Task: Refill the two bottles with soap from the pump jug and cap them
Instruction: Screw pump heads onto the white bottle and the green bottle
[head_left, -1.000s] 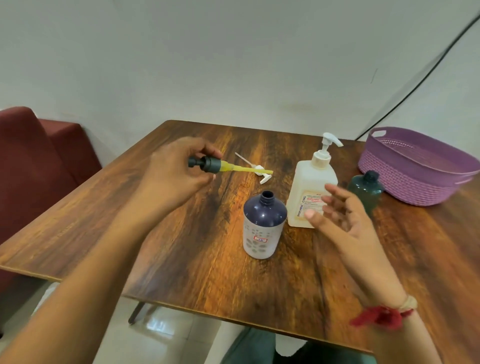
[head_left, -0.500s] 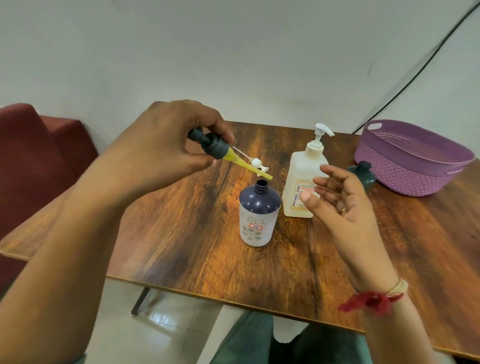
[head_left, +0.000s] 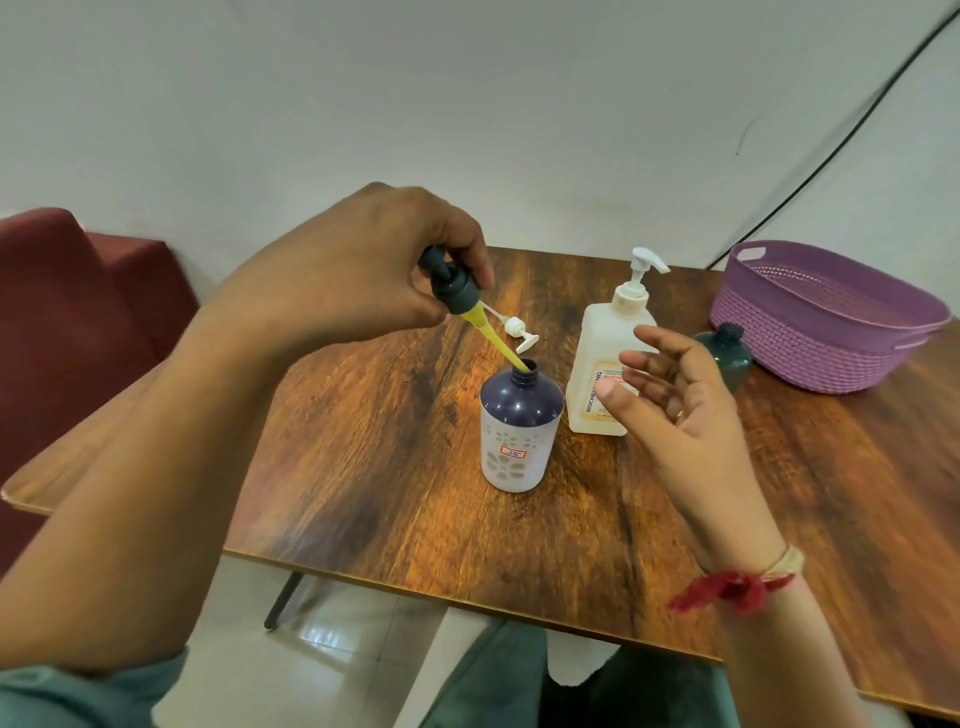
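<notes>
Change: yellow tube (head_left: 497, 344) of the pump cap (head_left: 453, 287), earlier above the neck, now tip inside the open purple bottle (head_left: 519, 436), standing mid table (head_left: 374, 457). Hands: left hand (head_left: 348, 270) pinches the cap; right hand (head_left: 675, 410) loosely spread, holding nothing, beside the bottle. Behind: pump jug (head_left: 597, 348), green bottle (head_left: 730, 356); contents unseen.

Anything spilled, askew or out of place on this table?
No spill shows. A small white pump head lies on its side on the wooden table, loose from any bottle. The dark pump cap with yellow tube, gripped by the left hand, slants into the mouth of the navy-and-white bottle.
</notes>
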